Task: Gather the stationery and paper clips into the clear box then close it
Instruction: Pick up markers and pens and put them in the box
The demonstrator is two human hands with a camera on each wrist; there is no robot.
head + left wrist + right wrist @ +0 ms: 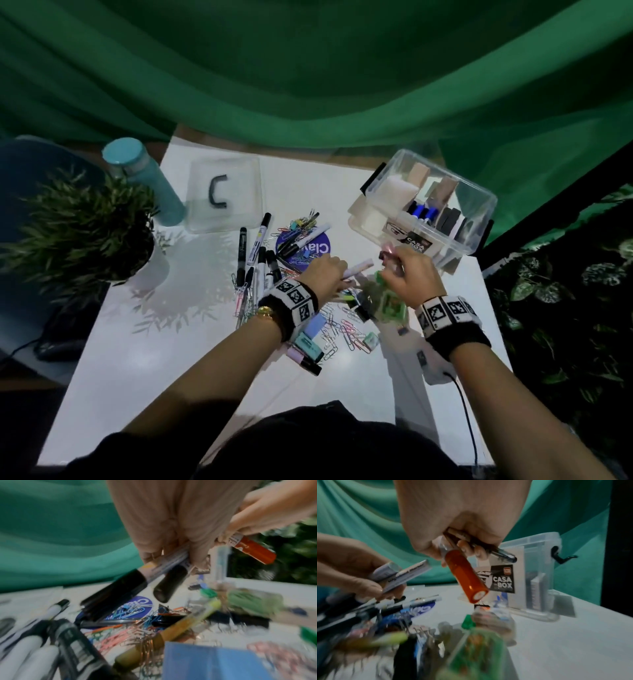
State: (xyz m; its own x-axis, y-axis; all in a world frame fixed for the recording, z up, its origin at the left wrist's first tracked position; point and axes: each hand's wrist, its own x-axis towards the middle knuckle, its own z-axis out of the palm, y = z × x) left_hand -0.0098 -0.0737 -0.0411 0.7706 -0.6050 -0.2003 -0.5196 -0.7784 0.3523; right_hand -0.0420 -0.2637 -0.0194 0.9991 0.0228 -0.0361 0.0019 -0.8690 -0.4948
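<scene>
The clear box stands open at the table's far right, holding pads and blue-capped markers; in the right wrist view the clear box shows a "CASA BOX" label. Its clear lid lies flat at the back. My left hand grips two black-capped white markers over the pile. My right hand holds a red-capped marker and a dark pen just in front of the box. Loose paper clips, more markers and a small green packet lie scattered below both hands.
A potted plant and a teal bottle stand at the back left. A round blue sticker lies under clips and pens mid-table. Pastel erasers sit near my left wrist. Green cloth hangs behind; a cable trails off the front right.
</scene>
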